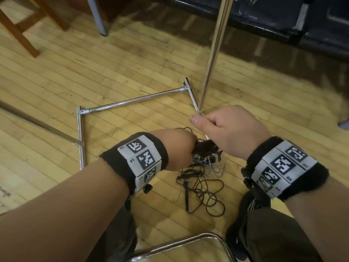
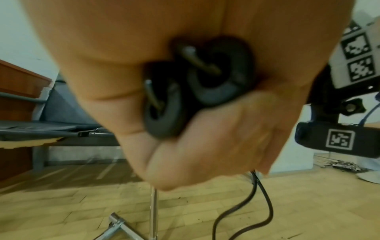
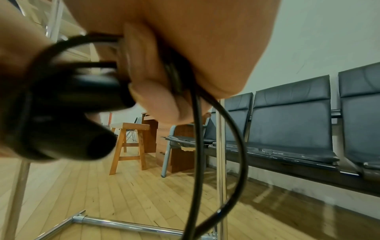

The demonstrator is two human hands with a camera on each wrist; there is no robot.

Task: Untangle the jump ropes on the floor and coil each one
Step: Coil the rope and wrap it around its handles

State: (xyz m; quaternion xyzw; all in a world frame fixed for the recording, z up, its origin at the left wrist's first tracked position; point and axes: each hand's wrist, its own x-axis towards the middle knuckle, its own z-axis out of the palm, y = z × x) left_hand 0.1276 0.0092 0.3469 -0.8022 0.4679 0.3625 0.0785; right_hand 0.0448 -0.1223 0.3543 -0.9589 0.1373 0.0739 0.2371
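Two forearms reach forward from the bottom of the head view, each wearing a black wristband with printed square markers. Between them, at the lower edge, curves a chrome chair frame (image 1: 207,238).

On the wooden floor (image 1: 56,76) just ahead lies a tangle of thin ropes (image 1: 203,184), dark loops spread loosely toward the viewer with a few grey strands mixed in nearer the hands. One slim black handle (image 1: 186,195) lies in the loops.

Above the tangle, the left hand (image 1: 175,146) is curled tight around two black handles (image 2: 193,84), held side by side in the fist; the left wrist view shows their round ends, each with a cord running into it. A dark cord (image 2: 255,211) hangs from this fist to the floor.

Just right of it, the right hand (image 1: 226,129) is also closed, thumb pressed against the bent fingers, pinching a black cord (image 3: 207,154) that loops down from the fingers.

Beyond the hands, a chrome rack base (image 1: 132,100) lies flat on the floor, with an upright pole (image 1: 215,48) rising from it. Farther back stand a wooden stool (image 1: 20,29) at left and a row of dark seats (image 3: 287,123) along the wall.
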